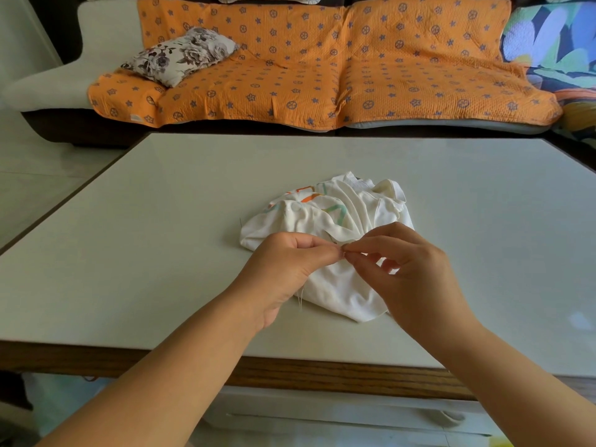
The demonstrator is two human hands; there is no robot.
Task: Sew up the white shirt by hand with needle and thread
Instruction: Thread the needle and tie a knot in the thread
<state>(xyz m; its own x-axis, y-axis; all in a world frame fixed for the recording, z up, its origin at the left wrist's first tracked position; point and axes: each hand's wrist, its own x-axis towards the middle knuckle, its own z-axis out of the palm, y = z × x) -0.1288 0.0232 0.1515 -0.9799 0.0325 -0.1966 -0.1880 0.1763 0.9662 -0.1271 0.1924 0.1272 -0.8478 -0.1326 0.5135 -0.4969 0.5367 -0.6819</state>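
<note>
Pinching white shirt (338, 217) fold with left hand (283, 262) fingers (322, 253), keeping cloth steady on surface (161, 237). At 3 o'clock, pinching tiny thing, maybe needle, with right hand (416, 275) fingers (361, 246).

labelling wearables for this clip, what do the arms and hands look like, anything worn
The left arm and right arm are bare, no sleeves in view. The left hand and right hand are bare too: no gloves, rings, watch or bracelet visible.
</note>
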